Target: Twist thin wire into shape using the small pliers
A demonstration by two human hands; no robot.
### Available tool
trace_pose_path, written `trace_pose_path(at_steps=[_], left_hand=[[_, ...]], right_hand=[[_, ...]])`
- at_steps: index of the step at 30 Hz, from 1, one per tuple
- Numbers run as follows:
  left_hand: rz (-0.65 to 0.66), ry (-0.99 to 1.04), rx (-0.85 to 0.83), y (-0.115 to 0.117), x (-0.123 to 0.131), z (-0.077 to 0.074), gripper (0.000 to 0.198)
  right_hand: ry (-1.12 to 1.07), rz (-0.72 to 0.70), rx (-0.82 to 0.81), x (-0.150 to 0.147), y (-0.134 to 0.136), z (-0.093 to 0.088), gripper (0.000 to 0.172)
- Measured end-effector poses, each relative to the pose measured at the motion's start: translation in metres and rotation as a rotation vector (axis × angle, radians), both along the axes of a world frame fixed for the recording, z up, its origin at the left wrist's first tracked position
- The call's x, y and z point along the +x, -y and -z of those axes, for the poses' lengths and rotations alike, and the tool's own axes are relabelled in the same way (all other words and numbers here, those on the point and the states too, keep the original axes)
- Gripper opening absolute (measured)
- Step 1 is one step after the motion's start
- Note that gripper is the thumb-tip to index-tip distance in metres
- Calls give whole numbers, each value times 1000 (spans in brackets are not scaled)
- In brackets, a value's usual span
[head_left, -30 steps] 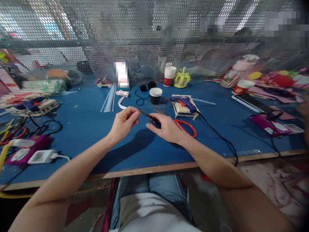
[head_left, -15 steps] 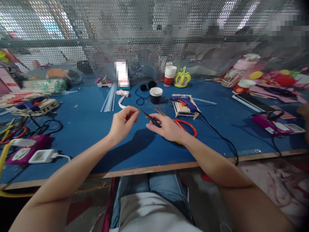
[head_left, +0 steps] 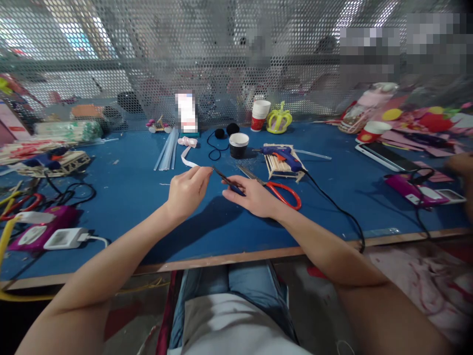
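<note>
My left hand [head_left: 187,193] is closed in a pinch, its back turned up. Whatever its fingertips hold is too small or hidden to make out. A thin white strand [head_left: 164,184] shows beside it. My right hand [head_left: 254,196] grips slim blue-handled pliers [head_left: 233,187], whose dark pointed tip reaches the left fingertips. Partly behind my right hand lie red-handled scissors [head_left: 291,199] on the blue table. A white ribbon [head_left: 186,157] is just beyond my left hand, and a black-and-white paper cup [head_left: 239,147] stands beyond both hands.
A blue glue gun [head_left: 283,157] rests on a small stick rack [head_left: 275,170], its cord running to the table's front edge. Clear glue sticks [head_left: 168,153] lie left of centre. Purple power strips [head_left: 414,190] sit at both sides. At far right, another person's hand [head_left: 460,165] shows.
My left hand has rolled over, its back now facing up, fingertips still by the pliers' tip. My right hand has barely moved. The other person's hand at right has come further into view.
</note>
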State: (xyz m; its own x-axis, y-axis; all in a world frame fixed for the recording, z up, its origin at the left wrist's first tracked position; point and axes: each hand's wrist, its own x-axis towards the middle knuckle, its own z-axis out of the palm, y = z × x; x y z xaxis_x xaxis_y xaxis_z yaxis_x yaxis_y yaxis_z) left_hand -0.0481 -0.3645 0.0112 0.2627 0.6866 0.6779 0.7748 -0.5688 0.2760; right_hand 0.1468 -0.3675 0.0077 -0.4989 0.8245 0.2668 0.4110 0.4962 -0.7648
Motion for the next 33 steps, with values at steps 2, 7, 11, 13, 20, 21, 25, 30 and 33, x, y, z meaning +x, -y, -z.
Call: trace_pose_path(at_steps=[2,7,11,13,20,21,25,30,33], left_hand=[[-29,-54,16,1,1,-1,21],[-63,-121,44,2,3,-2,22],[46,63,-92,1,3,-5,20],[131,212,-237,1,3,-8,17],[488,820,-871,0,4,-19,15],[525,871,-932,0,3,-19,16],[643,977,-1093,-1,1,-18,16],[611,998,-1047,-1,4,-17,18],[558,980,-968,-1,6,-18,20]], right_hand=[[-7,11,-5,0,0,1,38],[6,24,5,-1,0,3,35],[31,48,62,-3,1,3,36],[58,65,124,-3,0,4,36],[97,100,401,-1,-4,6,34],[96,90,429,0,-4,6,33],[69,62,453,1,-3,1,30],[-34,-55,122,4,-1,-5,34],[-56,-87,15,5,0,-6,35]])
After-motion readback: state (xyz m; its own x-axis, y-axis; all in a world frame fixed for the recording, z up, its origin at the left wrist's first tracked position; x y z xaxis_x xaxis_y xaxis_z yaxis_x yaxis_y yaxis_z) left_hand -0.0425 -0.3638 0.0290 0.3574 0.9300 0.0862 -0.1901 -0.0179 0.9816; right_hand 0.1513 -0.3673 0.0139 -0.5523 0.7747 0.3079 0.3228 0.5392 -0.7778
